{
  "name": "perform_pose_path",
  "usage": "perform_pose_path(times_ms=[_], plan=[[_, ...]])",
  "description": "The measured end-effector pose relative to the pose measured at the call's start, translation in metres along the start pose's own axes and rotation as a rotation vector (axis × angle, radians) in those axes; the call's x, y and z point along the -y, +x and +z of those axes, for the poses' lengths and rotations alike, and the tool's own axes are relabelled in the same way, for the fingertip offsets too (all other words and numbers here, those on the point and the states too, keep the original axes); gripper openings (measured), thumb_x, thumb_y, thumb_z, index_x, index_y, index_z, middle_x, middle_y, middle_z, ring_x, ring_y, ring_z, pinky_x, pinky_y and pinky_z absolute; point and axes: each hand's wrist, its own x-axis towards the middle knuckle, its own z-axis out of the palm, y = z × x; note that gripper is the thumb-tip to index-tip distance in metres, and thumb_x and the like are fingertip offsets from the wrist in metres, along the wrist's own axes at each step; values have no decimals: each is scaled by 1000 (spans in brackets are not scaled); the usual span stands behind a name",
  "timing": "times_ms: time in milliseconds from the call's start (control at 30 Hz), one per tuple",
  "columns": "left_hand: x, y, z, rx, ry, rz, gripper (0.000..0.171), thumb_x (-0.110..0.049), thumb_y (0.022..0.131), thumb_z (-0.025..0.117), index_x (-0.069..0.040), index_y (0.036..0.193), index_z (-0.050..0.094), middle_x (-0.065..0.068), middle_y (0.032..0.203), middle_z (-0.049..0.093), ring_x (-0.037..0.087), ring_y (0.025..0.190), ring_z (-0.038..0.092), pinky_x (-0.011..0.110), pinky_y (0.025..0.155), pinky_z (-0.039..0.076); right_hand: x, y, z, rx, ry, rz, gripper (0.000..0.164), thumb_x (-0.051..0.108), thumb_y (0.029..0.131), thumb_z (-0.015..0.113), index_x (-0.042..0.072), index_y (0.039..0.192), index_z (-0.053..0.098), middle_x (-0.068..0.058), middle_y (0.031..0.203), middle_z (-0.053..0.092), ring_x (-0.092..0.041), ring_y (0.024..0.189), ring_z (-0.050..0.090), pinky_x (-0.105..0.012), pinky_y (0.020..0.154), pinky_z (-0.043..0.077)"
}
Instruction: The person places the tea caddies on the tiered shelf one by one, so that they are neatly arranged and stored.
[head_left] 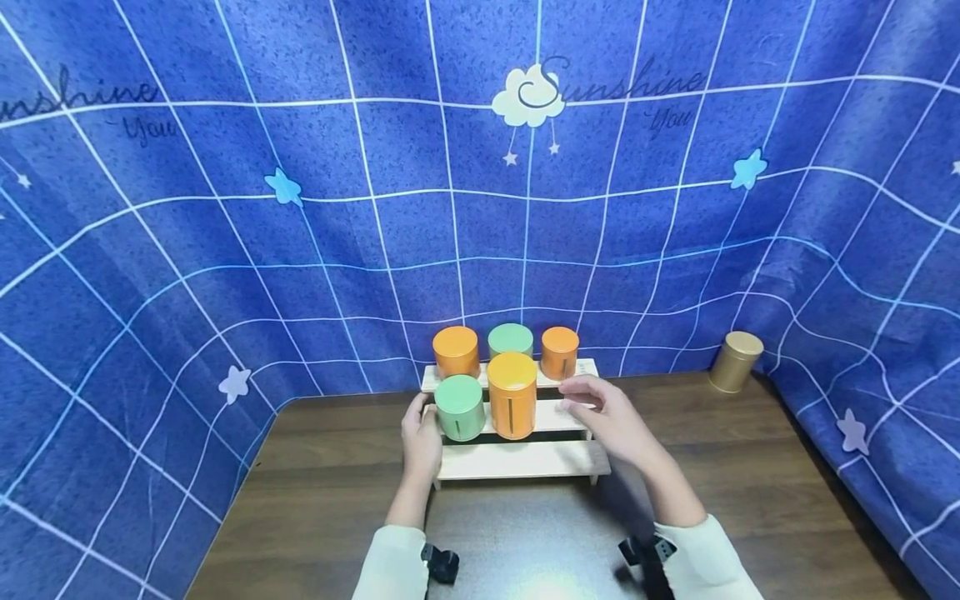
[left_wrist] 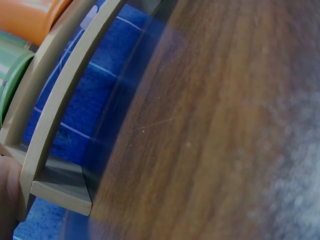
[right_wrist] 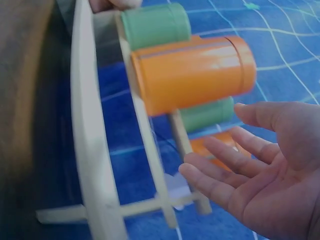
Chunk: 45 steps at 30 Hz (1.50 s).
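A stepped wooden rack point(head_left: 525, 461) with three tiers stands on the table. Its middle tier bears a green canister point(head_left: 460, 408) at the left and a tall orange canister point(head_left: 513, 397) beside it. On the back tier are a medium orange canister point(head_left: 456, 352), another green canister point(head_left: 511, 340) and a small orange canister point(head_left: 560, 353). My left hand point(head_left: 422, 442) grips the rack's left end, beside the front green canister. With fingers spread and nothing held, my right hand point(head_left: 611, 417) is by the rack's right side, close to the small orange canister.
A gold canister point(head_left: 737, 362) stands at the table's back right corner. Blue patterned cloth point(head_left: 480, 208) hangs behind and around the brown wooden table point(head_left: 322, 492). The rack's front tier bears no canister.
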Motion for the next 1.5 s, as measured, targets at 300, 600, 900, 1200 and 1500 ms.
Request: perform_pose_path(times_ms=[300, 600, 900, 1200, 1500], plan=[[1, 0, -1, -2, 9, 11, 38, 1, 103, 47, 1, 138, 63, 23, 127, 67, 8, 77, 55, 21, 65, 51, 3, -3, -34, -220, 74, -55, 21, 1, 101, 66, -9, 119, 69, -11, 112, 77, 4, 98, 70, -12, 88, 57], [-3, -2, 4, 13, 0, -22, 40, 1, 104, 46, 1, 141, 61, 23, 122, 66, 7, 76, 53, 20, 70, 51, 2, -7, -61, -670, 133, 58, 20, -4, 97, 65, -11, 115, 68, 18, 101, 76, 9, 90, 66, -6, 81, 53], [2, -4, 4, -2, -33, 3, 37, 2, 102, 48, 1, 136, 64, 18, 106, 64, 5, 67, 51, 20, 61, 48, -51, -3, -104, -850, -127, 183, 54, 7, 90, 73, 1, 141, 56, -18, 157, 39, -25, 146, 37, -31, 116, 38], [3, -3, -2, -6, 8, 21, 37, 1, 103, 47, 1, 136, 65, 22, 128, 68, 11, 91, 60, 22, 74, 54, -85, 3, -126, -832, -124, 298, 84, 10, 89, 74, 8, 161, 31, -19, 174, 2, -44, 160, 2, -53, 134, 7], [6, 2, -2, -18, 24, 15, 40, 1, 103, 46, 2, 139, 63, 22, 127, 68, 20, 109, 59, 33, 101, 51, -116, 7, -153, -718, -180, 453, 95, 18, 93, 69, 18, 170, 13, -26, 173, -19, -54, 161, -12, -62, 134, 5]])
